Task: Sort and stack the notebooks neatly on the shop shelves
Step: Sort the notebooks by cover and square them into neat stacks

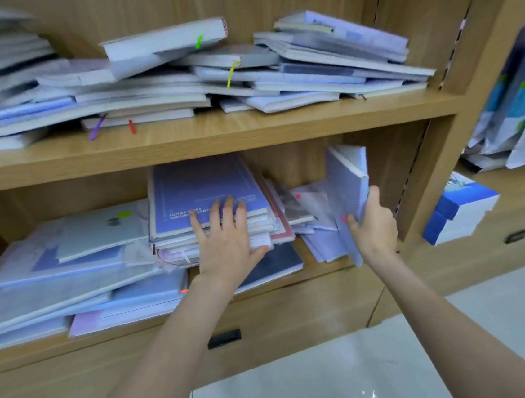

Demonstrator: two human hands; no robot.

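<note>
Reaching arms: both extend from the bottom of the frame toward the lower shelf (264, 291).
Left hand (226, 241): centre of frame, fingers straight and spread, pressing flat on the front edge of the middle stack (210, 204), fingertips on its purple top cover.
Right hand (375, 224): right of centre, fingers and thumb curled round an upright bundle of notebooks (349, 189), gripping its lower part.
Loose notebooks (68, 271): lower left, overlapping flat on the same shelf.
Upper shelf (203, 140): untidy notebook piles (321, 63) across the top of the frame, coloured ribbon markers hanging out.
Boxes (459, 207): blue and white, far right, adjoining unit.
</note>
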